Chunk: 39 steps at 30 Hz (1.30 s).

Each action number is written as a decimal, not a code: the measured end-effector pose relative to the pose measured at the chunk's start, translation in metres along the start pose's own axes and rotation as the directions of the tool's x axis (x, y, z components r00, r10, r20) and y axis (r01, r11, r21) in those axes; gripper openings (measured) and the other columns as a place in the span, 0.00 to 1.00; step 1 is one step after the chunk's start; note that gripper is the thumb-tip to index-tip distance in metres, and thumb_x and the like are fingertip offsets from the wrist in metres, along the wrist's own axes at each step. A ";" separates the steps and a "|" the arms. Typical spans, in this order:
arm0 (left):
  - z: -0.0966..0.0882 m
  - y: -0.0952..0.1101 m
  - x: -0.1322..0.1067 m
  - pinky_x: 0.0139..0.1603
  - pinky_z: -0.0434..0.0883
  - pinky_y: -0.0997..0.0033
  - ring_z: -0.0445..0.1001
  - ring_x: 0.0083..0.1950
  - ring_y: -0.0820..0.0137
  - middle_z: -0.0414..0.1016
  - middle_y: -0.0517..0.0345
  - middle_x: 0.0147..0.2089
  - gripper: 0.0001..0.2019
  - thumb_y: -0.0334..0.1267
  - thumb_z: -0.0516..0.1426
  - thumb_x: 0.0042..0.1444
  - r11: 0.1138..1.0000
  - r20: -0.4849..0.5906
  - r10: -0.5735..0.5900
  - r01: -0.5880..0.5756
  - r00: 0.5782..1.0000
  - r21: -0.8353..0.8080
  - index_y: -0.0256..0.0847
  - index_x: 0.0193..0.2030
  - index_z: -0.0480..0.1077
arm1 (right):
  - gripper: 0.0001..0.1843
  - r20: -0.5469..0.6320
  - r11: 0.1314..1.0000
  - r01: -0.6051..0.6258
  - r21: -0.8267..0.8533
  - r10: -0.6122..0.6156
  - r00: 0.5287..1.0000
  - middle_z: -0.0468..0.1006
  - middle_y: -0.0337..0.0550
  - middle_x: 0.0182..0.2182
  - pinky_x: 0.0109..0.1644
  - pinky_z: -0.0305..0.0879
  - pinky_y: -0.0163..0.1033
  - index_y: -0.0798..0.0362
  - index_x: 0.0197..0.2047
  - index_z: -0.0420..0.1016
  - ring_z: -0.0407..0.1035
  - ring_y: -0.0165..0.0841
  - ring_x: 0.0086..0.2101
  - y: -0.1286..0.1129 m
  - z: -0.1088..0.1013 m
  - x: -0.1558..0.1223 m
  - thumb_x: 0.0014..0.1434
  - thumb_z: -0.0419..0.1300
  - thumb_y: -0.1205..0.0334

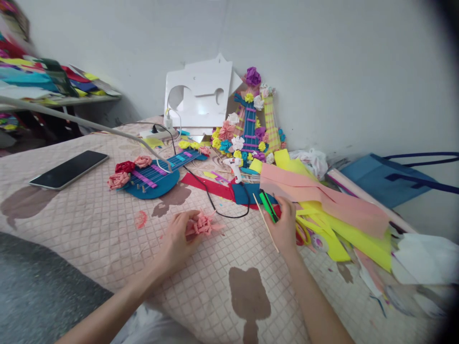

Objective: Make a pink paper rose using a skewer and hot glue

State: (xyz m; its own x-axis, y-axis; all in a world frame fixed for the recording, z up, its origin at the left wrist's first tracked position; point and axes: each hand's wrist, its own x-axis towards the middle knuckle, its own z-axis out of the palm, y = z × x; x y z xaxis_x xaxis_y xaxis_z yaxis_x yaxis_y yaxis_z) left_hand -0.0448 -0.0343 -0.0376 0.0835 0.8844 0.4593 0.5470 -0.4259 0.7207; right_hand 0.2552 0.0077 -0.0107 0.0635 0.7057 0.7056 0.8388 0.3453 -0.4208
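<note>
My left hand (178, 237) rests on the quilted bedcover and its fingers close round a pink crepe-paper flower (203, 223). My right hand (286, 228) is closed on a thin wooden stick (266, 222) and a green-and-black tool (268, 206), held just above the cover. A white glue gun (234, 168) stands a little beyond my hands, its black cord (211, 200) looping across the cover. To the left lies a blue paper guitar (155, 177) with pink and red flowers on it.
A dark phone (69, 169) lies far left. Pink and yellow paper sheets (322, 203) spread to the right, with a blue bag (387, 179) behind. More flower-covered paper guitars (251, 124) and white cut card (199, 98) lean on the wall. A power strip (158, 134) sits near them.
</note>
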 end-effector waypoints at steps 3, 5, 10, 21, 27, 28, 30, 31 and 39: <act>0.000 0.000 0.000 0.43 0.74 0.59 0.73 0.45 0.64 0.72 0.52 0.48 0.18 0.33 0.59 0.53 1.000 0.000 0.004 -0.004 1.000 -0.004 0.44 0.51 0.63 | 0.22 0.013 0.997 -0.012 0.071 0.011 1.000 0.65 0.53 0.52 0.52 0.67 0.52 0.50 0.56 0.64 0.68 0.40 0.46 -0.004 0.000 -0.002 0.58 0.57 0.61; 0.000 0.001 0.000 0.43 0.74 0.60 0.73 0.44 0.64 0.72 0.52 0.47 0.18 0.34 0.59 0.53 1.000 0.005 0.001 -0.001 1.000 -0.005 0.44 0.51 0.63 | 0.20 0.014 0.997 -0.007 0.073 0.006 1.000 0.67 0.52 0.50 0.50 0.68 0.50 0.51 0.55 0.65 0.69 0.39 0.44 -0.007 -0.001 -0.002 0.59 0.56 0.62; -0.002 0.004 0.001 0.41 0.75 0.61 0.74 0.43 0.64 0.72 0.52 0.46 0.18 0.35 0.59 0.53 1.000 0.012 -0.005 0.005 1.000 -0.014 0.43 0.51 0.63 | 0.13 0.022 0.999 -0.037 0.003 0.037 0.999 0.74 0.48 0.40 0.47 0.66 0.49 0.52 0.47 0.69 0.69 0.41 0.41 -0.006 -0.003 0.000 0.59 0.55 0.59; 0.001 -0.001 0.000 0.42 0.74 0.62 0.74 0.43 0.65 0.72 0.53 0.47 0.17 0.35 0.60 0.54 1.000 0.019 -0.010 0.010 1.000 -0.021 0.43 0.50 0.63 | 0.09 0.034 0.993 -0.109 -0.040 0.110 0.993 0.69 0.37 0.23 0.32 0.61 0.38 0.52 0.36 0.69 0.65 0.33 0.26 -0.006 -0.002 -0.006 0.61 0.54 0.56; 0.001 0.000 -0.001 0.43 0.74 0.60 0.73 0.45 0.64 0.71 0.54 0.47 0.19 0.35 0.60 0.53 0.999 0.024 -0.013 0.014 1.000 -0.031 0.44 0.51 0.63 | 0.11 0.041 0.999 0.033 0.005 -0.033 0.999 0.72 0.50 0.43 0.48 0.67 0.49 0.52 0.46 0.69 0.67 0.40 0.44 -0.012 0.002 -0.004 0.60 0.54 0.62; 0.001 0.000 -0.001 0.43 0.74 0.60 0.73 0.45 0.64 0.71 0.54 0.47 0.18 0.35 0.60 0.53 0.999 0.027 -0.013 0.014 1.000 -0.036 0.44 0.51 0.63 | 0.11 0.038 0.998 0.055 0.008 -0.055 0.998 0.71 0.50 0.44 0.49 0.67 0.50 0.52 0.47 0.69 0.67 0.41 0.46 -0.012 0.002 -0.004 0.60 0.54 0.63; 0.001 0.000 -0.001 0.42 0.74 0.61 0.73 0.44 0.64 0.71 0.54 0.47 0.18 0.35 0.60 0.54 0.999 0.026 -0.014 0.015 1.000 -0.043 0.44 0.50 0.63 | 0.13 0.020 0.997 0.078 -0.002 -0.077 0.997 0.71 0.51 0.47 0.53 0.65 0.52 0.52 0.49 0.68 0.66 0.42 0.49 -0.011 0.002 -0.003 0.60 0.54 0.64; 0.001 0.001 -0.001 0.42 0.74 0.61 0.73 0.44 0.64 0.71 0.54 0.47 0.18 0.36 0.60 0.54 0.999 0.024 -0.014 0.015 1.000 -0.044 0.44 0.50 0.63 | 0.15 0.007 0.997 0.082 -0.012 -0.082 0.997 0.71 0.52 0.48 0.55 0.63 0.54 0.52 0.50 0.67 0.65 0.42 0.51 -0.011 0.002 -0.003 0.60 0.54 0.64; 0.000 0.000 0.000 0.43 0.74 0.60 0.74 0.45 0.64 0.71 0.52 0.47 0.18 0.36 0.60 0.53 1.000 0.024 -0.004 0.004 1.000 -0.021 0.43 0.51 0.63 | 0.19 -0.014 0.997 0.077 0.017 -0.077 0.997 0.69 0.53 0.53 0.57 0.62 0.55 0.52 0.55 0.66 0.64 0.43 0.54 -0.012 0.000 -0.002 0.60 0.55 0.63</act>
State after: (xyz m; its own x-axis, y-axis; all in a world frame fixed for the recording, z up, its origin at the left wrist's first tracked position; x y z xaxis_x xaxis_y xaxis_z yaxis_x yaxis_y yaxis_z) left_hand -0.0449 -0.0345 -0.0380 0.1018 0.8903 0.4438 0.5299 -0.4261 0.7332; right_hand 0.2448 0.0021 -0.0067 0.0064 0.6688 0.7434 0.8321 0.4088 -0.3749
